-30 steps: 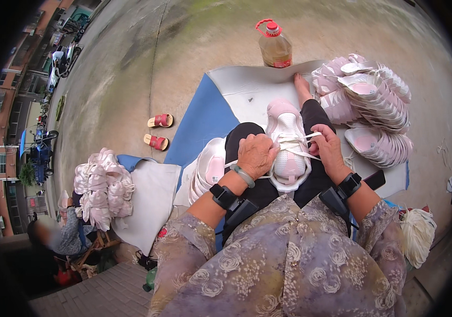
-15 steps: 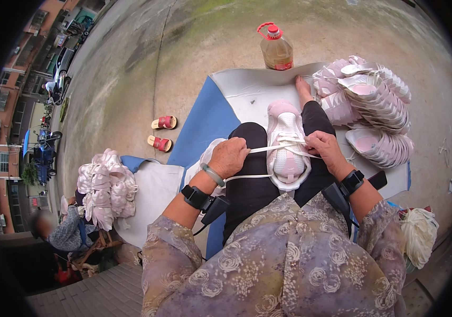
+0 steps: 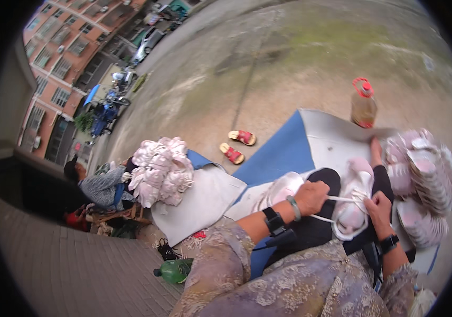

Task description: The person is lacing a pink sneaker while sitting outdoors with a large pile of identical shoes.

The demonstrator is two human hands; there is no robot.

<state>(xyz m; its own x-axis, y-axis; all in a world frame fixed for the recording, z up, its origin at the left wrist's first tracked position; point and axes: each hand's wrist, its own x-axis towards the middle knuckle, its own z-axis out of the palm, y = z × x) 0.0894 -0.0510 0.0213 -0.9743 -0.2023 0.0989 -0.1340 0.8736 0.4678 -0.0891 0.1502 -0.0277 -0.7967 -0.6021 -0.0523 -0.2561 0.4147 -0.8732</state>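
A white and pink sneaker (image 3: 351, 217) rests on my lap between my black-trousered legs, its toe toward me. My left hand (image 3: 313, 197) is closed on a white shoelace (image 3: 343, 199), which runs taut across the top of the sneaker. At the sneaker's right side, my right hand (image 3: 378, 209) also grips the lace with bent fingers. A second strand of lace hangs below my left hand toward the sneaker's edge. Beside my left knee lies another pale pink and white shoe (image 3: 285, 188), partly hidden by my arm.
Stacked pink and white shoe uppers (image 3: 427, 177) stand on the right. A heap of similar pieces (image 3: 161, 171) is at the left, near a seated person (image 3: 102, 186). Beyond the blue and white sheet (image 3: 284, 145) are red sandals (image 3: 242, 138) and a capped bottle (image 3: 364, 108). A green bottle (image 3: 176, 270) lies lower left.
The whole view has swung to the left, so my lap and hands now appear farther right. Both hands still hold the shoelace over the sneaker.
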